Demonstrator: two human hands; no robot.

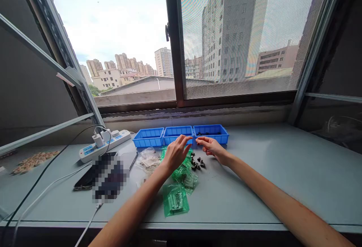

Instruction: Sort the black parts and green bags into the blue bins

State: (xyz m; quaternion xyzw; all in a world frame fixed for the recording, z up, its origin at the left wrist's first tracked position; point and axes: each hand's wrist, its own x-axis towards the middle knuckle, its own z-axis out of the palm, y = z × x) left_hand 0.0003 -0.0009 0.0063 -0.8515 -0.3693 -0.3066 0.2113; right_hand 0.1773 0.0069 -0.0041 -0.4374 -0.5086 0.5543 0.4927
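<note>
My left hand [177, 152] hovers over green plastic bags [183, 171], its thumb and fingers apart with nothing visible between them. Facing it, my right hand [212, 149] is just in front of the right blue tray [223, 138], with its fingers curled inward. Whatever they may hold is too small to make out. Below and between the hands, several small black parts [198, 163] lie loose on the table. More dark parts show inside the right tray. Nearest me lies a flat green bag [175, 200] with small pale pieces in it.
A middle blue tray [172, 131] and a left blue tray [148, 138] complete the row. Clear bags [149, 158] lie left of the green ones. Further left are a power strip [106, 146], a dark phone [87, 177] and cables. A window stands behind the table [254, 186].
</note>
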